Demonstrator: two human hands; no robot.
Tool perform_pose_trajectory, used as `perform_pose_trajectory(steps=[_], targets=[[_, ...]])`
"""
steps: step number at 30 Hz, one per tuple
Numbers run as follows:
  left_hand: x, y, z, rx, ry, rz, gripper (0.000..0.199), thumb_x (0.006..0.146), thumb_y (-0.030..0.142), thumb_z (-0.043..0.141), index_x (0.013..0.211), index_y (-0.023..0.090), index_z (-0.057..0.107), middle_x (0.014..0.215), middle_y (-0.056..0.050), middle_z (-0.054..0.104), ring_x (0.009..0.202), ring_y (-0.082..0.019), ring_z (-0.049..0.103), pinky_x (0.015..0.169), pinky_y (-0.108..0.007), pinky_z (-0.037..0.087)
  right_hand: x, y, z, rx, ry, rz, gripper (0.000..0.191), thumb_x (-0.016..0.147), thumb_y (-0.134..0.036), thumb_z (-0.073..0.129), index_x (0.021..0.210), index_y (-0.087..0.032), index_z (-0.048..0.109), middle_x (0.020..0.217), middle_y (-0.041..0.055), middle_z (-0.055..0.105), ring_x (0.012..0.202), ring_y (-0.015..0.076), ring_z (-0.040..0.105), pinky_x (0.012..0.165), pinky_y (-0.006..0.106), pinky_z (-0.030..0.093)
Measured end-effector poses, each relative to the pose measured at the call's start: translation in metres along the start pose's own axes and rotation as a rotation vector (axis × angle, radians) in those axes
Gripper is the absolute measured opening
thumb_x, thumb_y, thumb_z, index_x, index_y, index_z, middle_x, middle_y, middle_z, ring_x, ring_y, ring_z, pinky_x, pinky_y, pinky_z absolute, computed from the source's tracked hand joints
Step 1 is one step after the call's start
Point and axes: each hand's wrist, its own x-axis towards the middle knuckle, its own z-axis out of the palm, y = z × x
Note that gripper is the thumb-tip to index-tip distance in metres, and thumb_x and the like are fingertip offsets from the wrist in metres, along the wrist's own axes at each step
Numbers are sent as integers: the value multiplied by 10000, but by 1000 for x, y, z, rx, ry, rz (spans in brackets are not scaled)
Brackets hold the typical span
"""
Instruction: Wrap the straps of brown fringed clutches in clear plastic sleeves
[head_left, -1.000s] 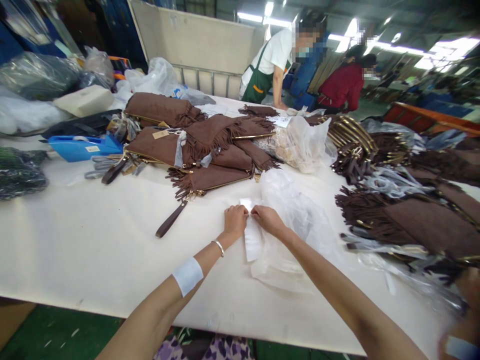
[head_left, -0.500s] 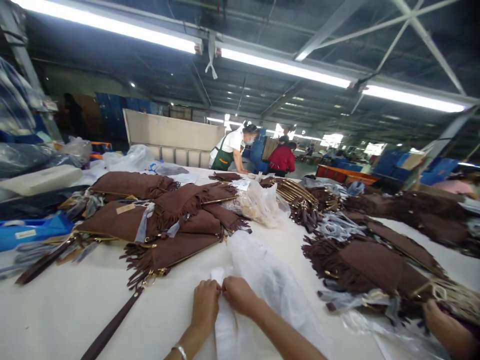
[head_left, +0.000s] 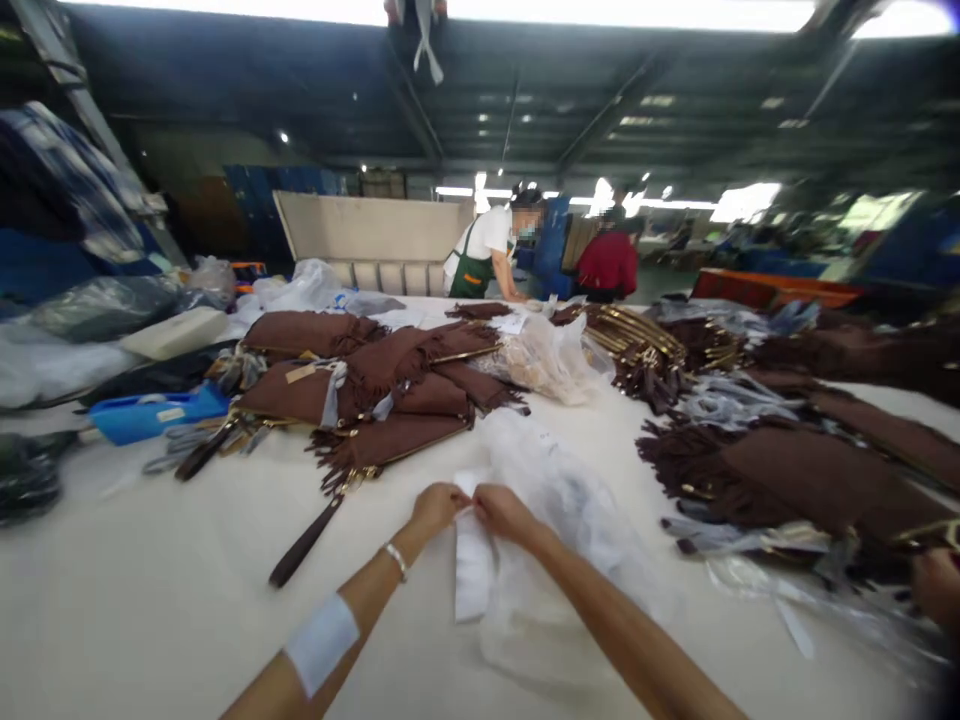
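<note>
- Two hands meet at the top edge of a white paper strip (head_left: 473,560) that lies on a clear, crumpled plastic bag (head_left: 555,520) near the front of the white table (head_left: 150,620)
- left hand (head_left: 435,505), silver bracelet on its wrist and a white patch on the forearm, is closed with fingertips pinching the strip's upper left corner
- right hand (head_left: 504,512) is likewise closed, pinching the strip's upper right corner, the two hands almost touching
- judging by how things lie, the strip is only gripped at its top: the bag beneath looks flat and unfilled, and no pouch sits in it, so the bagging seems barely begun
- just beyond the hands, a pile of brown suede fringed pouches with gold zips (head_left: 375,390) waits unbagged, one dark brown wrist strap (head_left: 304,543) trailing toward the left arm
- to the right, more brown fringed pouches (head_left: 780,480) lie among loose clear film
- a blue plastic tool (head_left: 154,415) rests at the left
- at the far end, a person in a green apron (head_left: 484,255) leans over the table, a person in red (head_left: 609,262) beside
</note>
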Motion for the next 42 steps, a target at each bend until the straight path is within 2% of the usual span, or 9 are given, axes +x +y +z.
perform_pose_trajectory(steps=[6,11,16,24,30,34,42], targets=[[10,-18,7,14,26,25,122,811,197,658,901,237,732,903,-19,713,932,-209,611,812,-293,450,6,14,15,193,19,48,160,861,-161,472,918,-141,620,900,86,678,800,180,588,710,256,374],[3,-13,10,23,85,117,84,798,157,681,830,234,695,885,-16,683,1025,-232,526,919,-376,381,5,17,13,245,19,79,119,832,-160,509,880,-150,618,820,36,677,709,135,573,641,219,357],[4,-9,11,182,145,260,75,840,141,656,825,215,657,983,-31,635,1134,-256,420,967,-472,299,7,20,9,291,-15,87,127,821,-153,510,878,-141,622,747,18,671,645,116,560,601,200,359],[2,-12,16,336,131,401,54,907,131,547,902,183,560,1025,-62,562,1119,-249,395,898,-413,328,7,18,7,354,-21,123,125,794,-133,527,868,-141,628,700,-2,662,631,111,573,591,188,366],[12,-16,16,343,55,441,190,860,26,480,892,206,532,986,-42,550,1048,-243,425,841,-389,345,5,12,3,365,17,157,113,782,-141,533,838,-143,631,665,-6,661,619,120,584,588,193,369],[22,-17,9,260,-31,420,151,838,60,515,851,207,547,921,-37,557,970,-235,452,777,-351,360,4,11,2,391,31,168,131,791,-153,521,854,-141,635,658,-3,668,612,121,595,591,193,385],[29,-16,5,152,-88,348,87,823,119,541,823,203,565,898,-22,584,965,-227,469,829,-344,376,3,12,7,473,29,209,142,801,-174,507,884,-140,617,629,-6,663,557,115,595,581,196,406]])
